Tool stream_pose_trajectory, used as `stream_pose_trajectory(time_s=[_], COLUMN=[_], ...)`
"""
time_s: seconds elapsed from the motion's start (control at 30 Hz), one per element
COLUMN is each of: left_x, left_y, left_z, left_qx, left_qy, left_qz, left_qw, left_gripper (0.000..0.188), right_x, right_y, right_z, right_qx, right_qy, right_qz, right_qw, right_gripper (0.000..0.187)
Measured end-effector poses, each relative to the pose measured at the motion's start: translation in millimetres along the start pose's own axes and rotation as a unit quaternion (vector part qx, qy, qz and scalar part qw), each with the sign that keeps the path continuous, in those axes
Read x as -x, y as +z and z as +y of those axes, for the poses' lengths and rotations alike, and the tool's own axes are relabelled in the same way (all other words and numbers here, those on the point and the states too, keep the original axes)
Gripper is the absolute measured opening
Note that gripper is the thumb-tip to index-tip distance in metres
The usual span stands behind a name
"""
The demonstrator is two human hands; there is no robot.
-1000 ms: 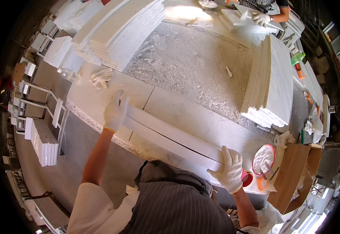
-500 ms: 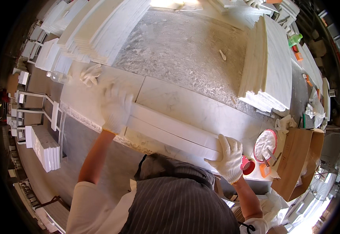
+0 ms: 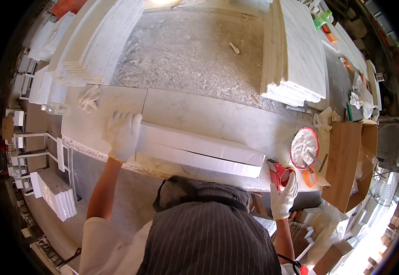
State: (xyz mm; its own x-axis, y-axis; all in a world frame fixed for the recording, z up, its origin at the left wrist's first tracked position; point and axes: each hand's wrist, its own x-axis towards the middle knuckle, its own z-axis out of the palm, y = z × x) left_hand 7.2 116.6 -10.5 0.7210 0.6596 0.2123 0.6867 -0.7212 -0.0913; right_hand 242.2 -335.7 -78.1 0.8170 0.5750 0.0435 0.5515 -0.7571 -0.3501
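A long, narrow white cardboard box [image 3: 199, 149] lies across the pale marble slab [image 3: 217, 110] in front of me, a thin seam gap showing along its length. My left hand [image 3: 125, 133], in a white knit glove, rests at the box's left end, its fingers apart and slightly blurred. Beyond the box's right end, my gloved right hand [image 3: 284, 197] is closed around a red tape dispenser [image 3: 279, 176]. Part of the dispenser is hidden by that hand. A round red-rimmed tub of white paste [image 3: 305, 146] with tools in it sits just beyond.
Stacked marble slabs stand at left [image 3: 103, 41] and right [image 3: 300, 50] of a dusty grey surface [image 3: 190, 50]. An open brown carton [image 3: 343, 165] is at far right. Crumpled gloves [image 3: 89, 98] and a clear bottle [image 3: 53, 109] lie at left; an orange item [image 3: 309, 178] lies by the tub.
My right hand has left the box's right end and taken hold of the tape dispenser. My left hand stays by the left end. The whole view has shifted somewhat.
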Motion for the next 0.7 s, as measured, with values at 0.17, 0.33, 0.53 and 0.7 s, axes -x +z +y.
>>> stream_pose_trajectory(time_s=[0.17,0.33,0.53,0.7], left_x=[4.9,2.8,2.7,1.5], left_y=[10.8,7.5,6.9,5.6], left_z=[-9.8,-9.7,-10.2,-10.7], left_qx=[0.004,0.033,0.042,0.061], left_qy=[0.027,0.020,-0.002,-0.002], left_qz=[0.015,0.000,-0.001,0.010], left_qw=[1.000,0.999,0.999,0.998], left_gripper=[0.027,0.031,0.033,0.031], right_x=[13.9,-13.3,-49.6,-75.7], right_y=[40.0,13.8,-99.4,-100.2], right_z=[49.1,31.1,-41.5,-104.8], right_qx=[0.095,0.073,-0.444,-0.585], right_qy=[-0.080,-0.061,0.148,0.075], right_qz=[0.024,-0.030,-0.111,-0.198], right_qw=[0.992,0.995,0.877,0.783], right_gripper=[0.054,0.049,0.067,0.093])
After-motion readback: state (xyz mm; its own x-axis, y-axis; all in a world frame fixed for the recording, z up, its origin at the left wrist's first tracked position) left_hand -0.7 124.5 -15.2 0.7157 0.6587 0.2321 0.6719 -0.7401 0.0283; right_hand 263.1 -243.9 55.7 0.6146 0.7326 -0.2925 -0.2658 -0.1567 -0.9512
